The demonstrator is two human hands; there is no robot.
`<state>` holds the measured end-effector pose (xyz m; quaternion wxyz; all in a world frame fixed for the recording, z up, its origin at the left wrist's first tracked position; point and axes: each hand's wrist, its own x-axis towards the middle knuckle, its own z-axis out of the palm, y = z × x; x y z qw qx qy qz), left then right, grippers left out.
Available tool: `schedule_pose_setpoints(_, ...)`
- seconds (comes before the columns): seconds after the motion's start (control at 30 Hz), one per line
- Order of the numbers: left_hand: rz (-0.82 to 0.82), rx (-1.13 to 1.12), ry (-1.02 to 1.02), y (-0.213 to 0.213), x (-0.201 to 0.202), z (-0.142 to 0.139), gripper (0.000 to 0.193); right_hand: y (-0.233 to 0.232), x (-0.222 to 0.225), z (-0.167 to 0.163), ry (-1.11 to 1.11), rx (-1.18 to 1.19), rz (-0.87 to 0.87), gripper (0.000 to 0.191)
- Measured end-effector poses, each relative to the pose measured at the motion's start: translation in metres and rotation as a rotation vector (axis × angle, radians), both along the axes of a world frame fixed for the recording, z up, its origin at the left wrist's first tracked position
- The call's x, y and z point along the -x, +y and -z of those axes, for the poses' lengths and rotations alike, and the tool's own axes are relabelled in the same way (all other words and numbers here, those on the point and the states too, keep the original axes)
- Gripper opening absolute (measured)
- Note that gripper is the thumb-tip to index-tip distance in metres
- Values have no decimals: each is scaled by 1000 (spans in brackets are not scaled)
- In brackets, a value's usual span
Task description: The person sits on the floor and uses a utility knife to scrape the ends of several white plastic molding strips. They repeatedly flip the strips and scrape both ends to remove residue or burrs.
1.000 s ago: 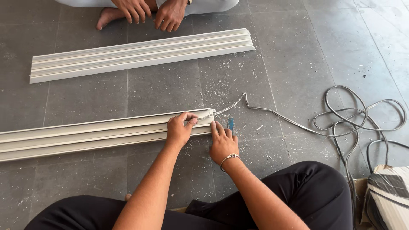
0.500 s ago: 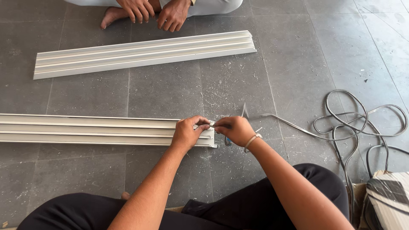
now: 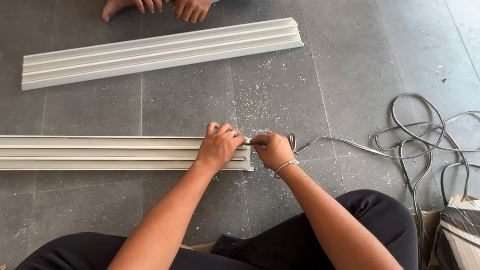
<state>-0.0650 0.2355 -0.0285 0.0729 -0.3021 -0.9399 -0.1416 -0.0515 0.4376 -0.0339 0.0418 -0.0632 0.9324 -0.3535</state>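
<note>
A long white ribbed moulding strip (image 3: 100, 152) lies flat on the grey tiled floor in front of me. My left hand (image 3: 220, 146) rests on its right end, fingers curled over the top edge, a ring on one finger. My right hand (image 3: 272, 149), with a bracelet at the wrist, pinches a small dark tool at that same end; the tool is mostly hidden by my fingers. A grey cable (image 3: 350, 145) runs from beside my right hand off to the right.
A second white moulding strip (image 3: 160, 52) lies farther away. Another person's hands and a foot (image 3: 160, 7) rest at the top edge. Coiled grey cables (image 3: 425, 135) lie at the right, a wrapped bundle (image 3: 460, 235) at the lower right. White dust speckles the tiles.
The near strip has swung from slanted to level across the view. My right hand has come up from the floor to the strip's end, beside my left hand.
</note>
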Motion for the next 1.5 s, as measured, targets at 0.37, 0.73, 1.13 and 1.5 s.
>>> schedule_pose_setpoints(0.37, 127, 273, -69, 5, 12, 4, 18, -13, -4, -9, -84, -156, -4, 19)
schedule_pose_setpoints(0.73, 13, 220, -183, 1, 8, -10, 8, -33, -15, -25, -128, -285, -17, 27)
schedule_pose_setpoints(1.13, -104, 179, -34, -53, 11, 20, 11, -35, -15, -14, 106, -421, -60, 23)
schedule_pose_setpoints(1.5, -562, 401, -162, -239, -29, -21, 25, -28, -13, -13, -52, -616, -128, 29)
